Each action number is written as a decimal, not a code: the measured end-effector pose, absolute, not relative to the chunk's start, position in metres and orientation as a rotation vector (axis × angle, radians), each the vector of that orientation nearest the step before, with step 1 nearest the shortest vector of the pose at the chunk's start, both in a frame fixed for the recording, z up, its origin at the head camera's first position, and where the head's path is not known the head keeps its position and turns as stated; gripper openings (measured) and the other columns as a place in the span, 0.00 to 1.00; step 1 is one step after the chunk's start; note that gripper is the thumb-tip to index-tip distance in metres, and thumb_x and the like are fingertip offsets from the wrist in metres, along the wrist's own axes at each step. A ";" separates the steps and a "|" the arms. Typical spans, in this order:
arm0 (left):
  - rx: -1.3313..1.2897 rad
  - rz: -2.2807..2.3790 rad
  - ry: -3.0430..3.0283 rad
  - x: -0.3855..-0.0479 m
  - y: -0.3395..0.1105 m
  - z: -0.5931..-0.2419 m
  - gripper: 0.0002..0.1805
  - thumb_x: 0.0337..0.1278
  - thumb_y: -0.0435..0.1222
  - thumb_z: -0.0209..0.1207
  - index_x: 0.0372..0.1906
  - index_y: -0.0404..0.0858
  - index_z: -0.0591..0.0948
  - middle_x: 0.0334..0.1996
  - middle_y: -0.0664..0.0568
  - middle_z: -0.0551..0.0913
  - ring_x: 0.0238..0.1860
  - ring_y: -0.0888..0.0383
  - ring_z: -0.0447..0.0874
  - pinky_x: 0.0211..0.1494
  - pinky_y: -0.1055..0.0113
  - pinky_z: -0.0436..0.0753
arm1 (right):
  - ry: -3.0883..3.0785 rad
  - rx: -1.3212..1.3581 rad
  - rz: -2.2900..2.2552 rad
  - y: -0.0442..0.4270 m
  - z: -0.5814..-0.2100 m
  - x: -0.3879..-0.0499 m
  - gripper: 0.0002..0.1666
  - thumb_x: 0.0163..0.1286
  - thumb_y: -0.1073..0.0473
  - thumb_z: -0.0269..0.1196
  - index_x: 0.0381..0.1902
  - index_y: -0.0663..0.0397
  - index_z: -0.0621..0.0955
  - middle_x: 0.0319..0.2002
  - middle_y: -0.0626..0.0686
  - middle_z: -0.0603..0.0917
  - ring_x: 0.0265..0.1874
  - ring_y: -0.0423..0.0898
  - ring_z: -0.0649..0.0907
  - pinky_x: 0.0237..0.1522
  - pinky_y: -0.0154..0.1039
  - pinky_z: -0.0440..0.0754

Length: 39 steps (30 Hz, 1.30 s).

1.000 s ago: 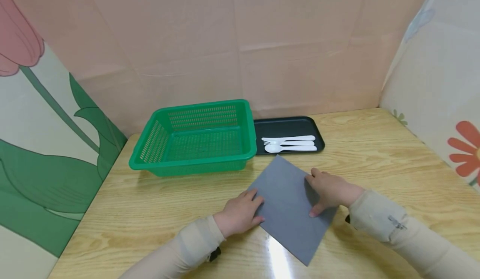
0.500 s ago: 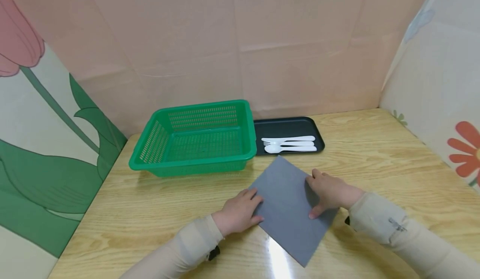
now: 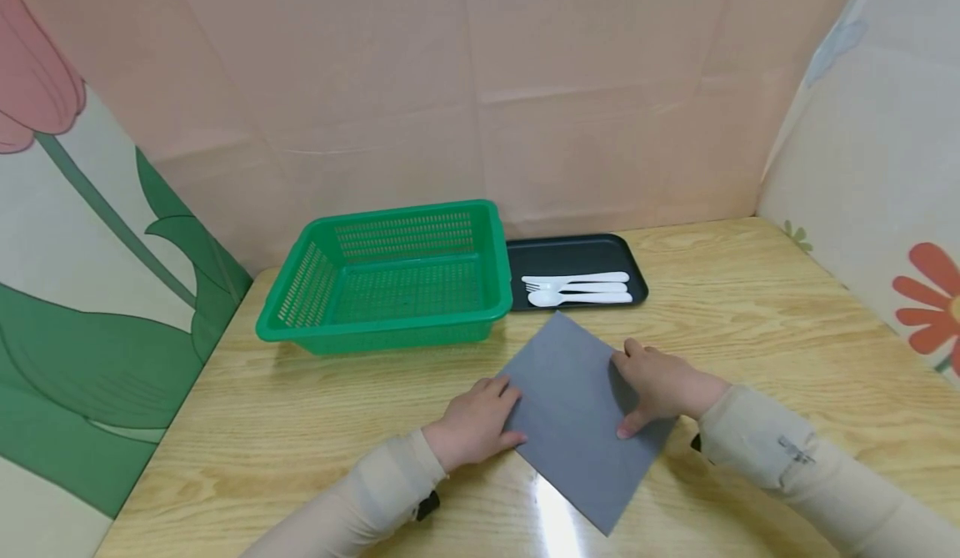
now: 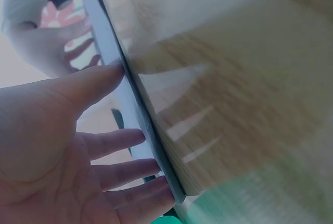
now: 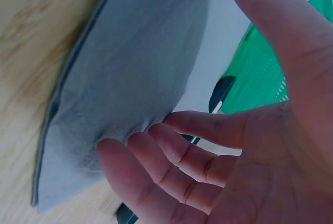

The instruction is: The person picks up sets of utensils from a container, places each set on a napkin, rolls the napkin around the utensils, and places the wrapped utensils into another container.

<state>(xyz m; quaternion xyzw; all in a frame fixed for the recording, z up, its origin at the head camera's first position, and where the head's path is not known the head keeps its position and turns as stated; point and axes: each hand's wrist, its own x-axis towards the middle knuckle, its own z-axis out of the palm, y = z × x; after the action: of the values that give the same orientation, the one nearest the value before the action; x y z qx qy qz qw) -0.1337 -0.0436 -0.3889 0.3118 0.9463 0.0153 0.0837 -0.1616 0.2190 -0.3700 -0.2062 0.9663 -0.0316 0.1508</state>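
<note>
On wood-grain table (image 3: 285, 458): gray cloth (image 3: 576, 424), square, lying cornerwise between both hands, one corner toward tray, opposite corner toward wearer. More than one layer at its edge in right wrist view. At the cloth's left edge, left hand (image 3: 474, 426), palm down, fingers spread and nearly straight, thumb and fingertips touching the edge, no closed grip. At upper right edge, right hand (image 3: 662, 383), well parted between thumb and fingers, thumb on upper face, fingertips slightly bent and pressing small dimples into the fabric; again no closed grip. Whether any edge lifted beneath that palm, cannot tell. Beyond cloth, to the left: green basket (image 3: 390, 324) with slotted sides. Just beside it, left end partly hidden behind: black tray (image 3: 570, 253). On tray, side by side, all white: knife (image 3: 592, 277), fork (image 3: 592, 288), spoon (image 3: 546, 299). Far corner of cloth near tray's front rim.
</note>
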 end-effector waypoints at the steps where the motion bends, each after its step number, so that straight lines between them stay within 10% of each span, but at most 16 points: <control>1: 0.931 0.044 2.825 -0.134 -0.044 -0.389 0.31 0.58 0.54 0.56 0.61 0.40 0.70 0.63 0.45 0.70 0.62 0.51 0.71 0.56 0.62 0.79 | 2.772 -0.591 -0.091 0.219 -0.370 -0.162 0.61 0.29 0.31 0.75 0.53 0.70 0.72 0.39 0.58 0.73 0.35 0.51 0.76 0.35 0.49 0.77; 39: 0.932 0.036 2.824 -0.136 -0.043 -0.389 0.33 0.57 0.55 0.57 0.62 0.38 0.70 0.61 0.45 0.71 0.60 0.52 0.72 0.54 0.61 0.80 | 2.705 -0.574 -0.128 0.221 -0.365 -0.166 0.56 0.36 0.36 0.75 0.55 0.70 0.71 0.40 0.59 0.74 0.37 0.50 0.78 0.44 0.50 0.79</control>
<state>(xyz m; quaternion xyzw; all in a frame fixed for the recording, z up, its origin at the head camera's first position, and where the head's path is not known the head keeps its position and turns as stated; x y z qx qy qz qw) -0.1356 -0.0431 -0.3887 0.3124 0.9462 0.0121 0.0835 -0.1662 0.2212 -0.3647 -0.2037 0.9602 -0.0455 0.1855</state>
